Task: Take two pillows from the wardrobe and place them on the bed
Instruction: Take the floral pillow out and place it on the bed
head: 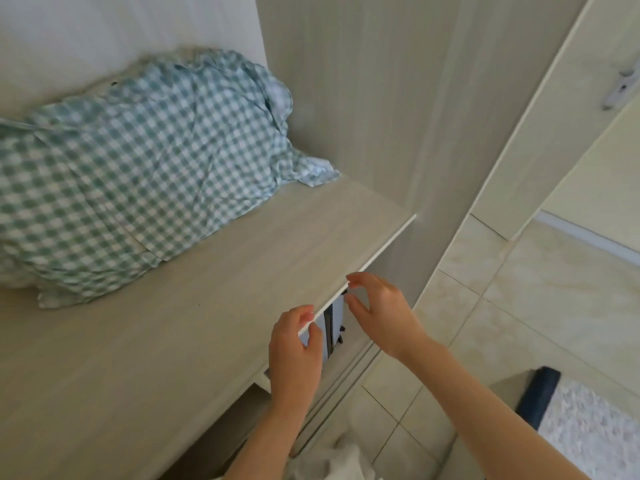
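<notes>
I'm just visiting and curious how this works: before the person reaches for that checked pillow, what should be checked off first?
1. Pillow present: the checked pillow lies on the wardrobe shelf. Ok.
2. Left hand free: open, fingers at the shelf's front edge, holding nothing. Ok.
3. Right hand free: open, empty, just off the shelf's edge. Ok.
4. Path to the pillow: bare shelf between hands and pillow. Ok.
5. Second pillow located: only one shows clearly. Cannot tell.
6. Bed ready: not in view. Cannot tell.
</notes>
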### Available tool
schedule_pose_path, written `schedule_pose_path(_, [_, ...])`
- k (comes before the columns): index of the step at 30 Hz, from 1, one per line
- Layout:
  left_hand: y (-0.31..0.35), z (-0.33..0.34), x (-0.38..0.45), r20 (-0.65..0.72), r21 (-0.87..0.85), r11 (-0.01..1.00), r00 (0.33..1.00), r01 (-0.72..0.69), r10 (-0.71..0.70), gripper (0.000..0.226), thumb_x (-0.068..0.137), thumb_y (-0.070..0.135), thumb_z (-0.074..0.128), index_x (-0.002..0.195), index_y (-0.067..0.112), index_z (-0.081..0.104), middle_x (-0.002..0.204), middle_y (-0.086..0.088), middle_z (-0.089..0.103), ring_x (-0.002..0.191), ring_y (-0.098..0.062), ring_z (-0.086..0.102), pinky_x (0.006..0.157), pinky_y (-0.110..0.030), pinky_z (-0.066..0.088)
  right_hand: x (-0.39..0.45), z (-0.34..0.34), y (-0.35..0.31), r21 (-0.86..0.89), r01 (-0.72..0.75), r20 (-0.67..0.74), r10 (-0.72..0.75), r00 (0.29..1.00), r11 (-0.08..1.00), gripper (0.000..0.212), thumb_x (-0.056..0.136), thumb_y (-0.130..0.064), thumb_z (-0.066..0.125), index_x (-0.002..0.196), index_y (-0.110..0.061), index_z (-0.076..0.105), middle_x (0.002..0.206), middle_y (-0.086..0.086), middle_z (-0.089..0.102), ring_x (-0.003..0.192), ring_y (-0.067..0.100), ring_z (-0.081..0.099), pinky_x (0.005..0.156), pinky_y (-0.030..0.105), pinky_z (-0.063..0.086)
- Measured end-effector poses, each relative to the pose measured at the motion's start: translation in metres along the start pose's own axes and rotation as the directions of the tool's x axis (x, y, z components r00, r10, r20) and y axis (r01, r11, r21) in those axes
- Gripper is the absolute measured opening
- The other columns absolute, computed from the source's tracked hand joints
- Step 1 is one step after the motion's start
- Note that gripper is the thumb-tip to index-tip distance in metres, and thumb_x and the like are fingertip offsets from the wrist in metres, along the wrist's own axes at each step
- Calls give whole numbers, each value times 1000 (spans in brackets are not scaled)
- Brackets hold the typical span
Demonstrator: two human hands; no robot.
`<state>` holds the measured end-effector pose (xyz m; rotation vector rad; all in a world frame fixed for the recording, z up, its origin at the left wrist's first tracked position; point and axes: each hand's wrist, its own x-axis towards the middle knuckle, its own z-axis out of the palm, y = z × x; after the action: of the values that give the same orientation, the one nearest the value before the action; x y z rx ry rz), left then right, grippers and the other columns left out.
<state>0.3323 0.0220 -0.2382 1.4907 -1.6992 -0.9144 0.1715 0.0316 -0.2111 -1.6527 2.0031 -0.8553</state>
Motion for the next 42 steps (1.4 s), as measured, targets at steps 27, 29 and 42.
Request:
schedule_pose_path(27, [37, -38, 218, -597, 172, 954, 796, 244, -96, 34, 91, 3, 61, 124, 14, 60, 114, 2, 61, 113, -21, 54, 91, -21, 34, 311, -20, -63, 141, 502, 275, -521, 808, 853, 38, 95, -27, 53, 130, -13, 51, 128, 5, 55, 122, 19, 45, 99, 24, 36])
schedule_pose_path(29, [40, -59, 236, -626, 163, 954, 774, 250, -95, 36, 93, 6, 60, 127, 14, 58, 122, -2, 60, 121, -22, 49, 91, -18, 30, 328, -18, -84, 134, 549, 256, -564, 785, 825, 39, 95, -26, 53, 131, -12, 50, 131, 6, 53, 125, 20, 42, 97, 20, 31])
schedule_pose_path(42, [64, -192, 350, -618, 575, 782, 754, 241, 222, 71, 86, 16, 70, 147, 12, 35, 160, -12, 26, 150, -32, 15, 119, -50, 18, 427, -8, -205, -179, 745, 114, -739, 665, 643, 53, 93, -23, 53, 140, -3, 36, 144, 15, 40, 134, 31, 31, 113, 37, 24])
